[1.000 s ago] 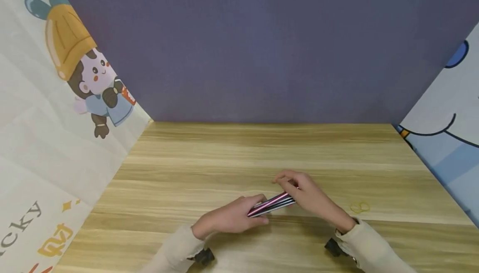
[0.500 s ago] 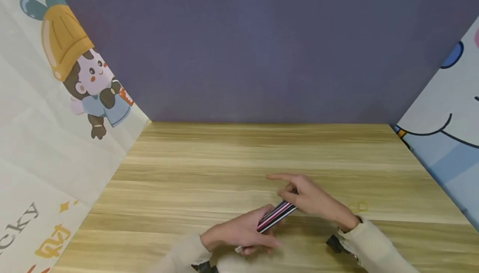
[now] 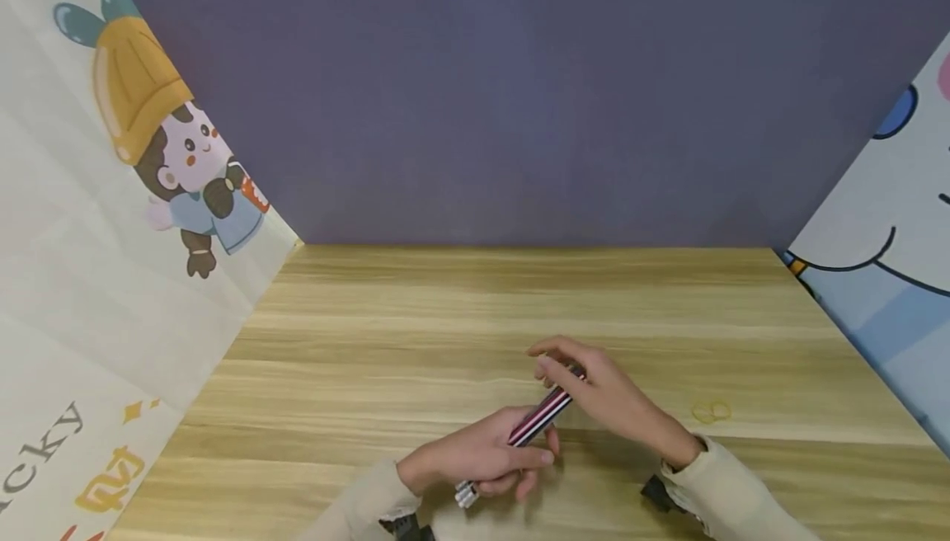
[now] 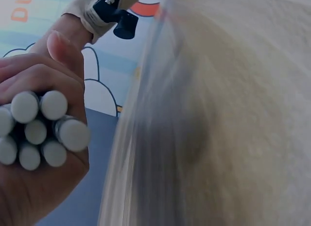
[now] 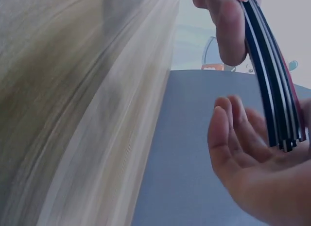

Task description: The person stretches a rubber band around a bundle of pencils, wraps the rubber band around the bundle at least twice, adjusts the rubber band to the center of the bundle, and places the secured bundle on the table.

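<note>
My left hand (image 3: pixel 482 446) grips a bundle of pencils (image 3: pixel 546 414), striped dark, pink and white, slanting up to the right in the head view. Silver ferrules (image 3: pixel 466 493) stick out below that hand. Several whitish erasers (image 4: pixel 25 107) face the left wrist camera in a tight cluster. At the bundle's upper end is my right hand (image 3: pixel 604 384), its fingers loosely bent. In the right wrist view the pencils' dark ends (image 5: pixel 287 142) lie right over the palm of my right hand (image 5: pixel 257 180), fingers spread beside them rather than wrapped round.
Two thin yellow rubber bands (image 3: pixel 711 411) lie on the wooden tabletop (image 3: pixel 416 310) by my right forearm. A dark grey-blue panel (image 3: pixel 475 96) stands behind the table. Cartoon-printed sheets (image 3: pixel 67 277) flank the sides. A small black device (image 3: pixel 656 491) sits at my right cuff.
My left hand has shifted slightly right and down, tilting the bundle more steeply and bringing its ferrule end into view. My right index finger straightened, then bent back.
</note>
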`<state>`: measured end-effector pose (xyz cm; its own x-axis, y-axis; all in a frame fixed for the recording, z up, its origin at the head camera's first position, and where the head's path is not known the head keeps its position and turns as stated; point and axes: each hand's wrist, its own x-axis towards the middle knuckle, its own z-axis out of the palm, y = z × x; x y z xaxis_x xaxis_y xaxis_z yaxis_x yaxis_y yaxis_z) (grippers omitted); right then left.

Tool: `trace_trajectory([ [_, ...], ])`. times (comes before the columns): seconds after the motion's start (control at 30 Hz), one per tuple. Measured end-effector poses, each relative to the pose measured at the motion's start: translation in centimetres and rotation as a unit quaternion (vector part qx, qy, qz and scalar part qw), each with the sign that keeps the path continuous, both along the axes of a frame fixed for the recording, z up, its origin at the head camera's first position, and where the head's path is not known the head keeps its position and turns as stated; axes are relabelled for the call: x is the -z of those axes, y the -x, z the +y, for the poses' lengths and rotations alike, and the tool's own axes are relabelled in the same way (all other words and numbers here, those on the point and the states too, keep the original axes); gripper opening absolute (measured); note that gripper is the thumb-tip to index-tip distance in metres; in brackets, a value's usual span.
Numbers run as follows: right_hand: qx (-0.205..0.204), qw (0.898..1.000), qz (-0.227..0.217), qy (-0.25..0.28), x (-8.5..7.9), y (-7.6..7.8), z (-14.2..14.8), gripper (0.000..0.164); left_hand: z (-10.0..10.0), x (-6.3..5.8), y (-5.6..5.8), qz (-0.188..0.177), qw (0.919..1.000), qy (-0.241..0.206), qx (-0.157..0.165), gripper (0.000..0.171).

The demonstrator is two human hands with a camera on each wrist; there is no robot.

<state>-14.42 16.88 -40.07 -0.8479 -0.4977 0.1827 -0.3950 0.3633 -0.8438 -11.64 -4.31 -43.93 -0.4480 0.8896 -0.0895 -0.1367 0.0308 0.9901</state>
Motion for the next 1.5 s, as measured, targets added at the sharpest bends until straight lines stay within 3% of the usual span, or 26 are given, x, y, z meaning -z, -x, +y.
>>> trace_trajectory([
  [0.23,-0.048,0.997,0.003,0.061,0.5,-0.4,-0.5,0.027,0.1,-0.2,-0.1,-0.007,1.0,0.001,-0.004,0.028],
  [0.5,-0.067,0.983,-0.012,0.171,0.9,-0.4,-0.9,0.049,0.4,-0.1,-0.3,0.004,0.9997,0.0,-0.024,0.028],
  [0.57,-0.062,0.986,0.009,0.157,1.0,-0.3,-0.9,0.05,0.4,-0.2,-0.4,-0.003,0.9998,0.0,-0.022,0.025],
  [0.67,-0.033,0.995,0.06,0.076,1.2,-0.3,-0.8,0.047,0.3,-0.2,-0.4,-0.009,0.9998,0.001,-0.02,0.021],
  [0.8,0.008,0.996,0.091,-0.009,1.3,-0.4,-0.9,0.048,0.1,0.0,-0.3,-0.01,0.9997,0.006,-0.022,0.014],
  [0.9,0.025,0.996,0.077,0.022,1.3,-0.5,-1.1,0.056,0.1,0.1,-0.2,-0.009,0.9997,0.007,-0.024,0.012],
  [1.03,0.025,0.993,0.091,0.068,1.3,-0.4,-1.3,0.059,0.2,0.0,-0.1,-0.01,0.9996,0.008,-0.025,0.015],
  [1.27,-0.065,0.988,0.038,0.133,1.8,-0.4,-1.1,0.041,0.4,0.3,-0.3,-0.021,0.9994,0.019,-0.018,0.013],
  [1.4,-0.035,0.992,0.113,0.047,2.0,-0.4,-1.3,0.044,0.4,0.5,-0.5,-0.016,0.9989,0.029,-0.033,0.012],
  [1.5,-0.016,0.994,0.105,-0.006,2.1,-0.3,-1.2,0.052,0.5,0.6,-0.4,-0.011,0.9986,0.029,-0.042,0.013],
])
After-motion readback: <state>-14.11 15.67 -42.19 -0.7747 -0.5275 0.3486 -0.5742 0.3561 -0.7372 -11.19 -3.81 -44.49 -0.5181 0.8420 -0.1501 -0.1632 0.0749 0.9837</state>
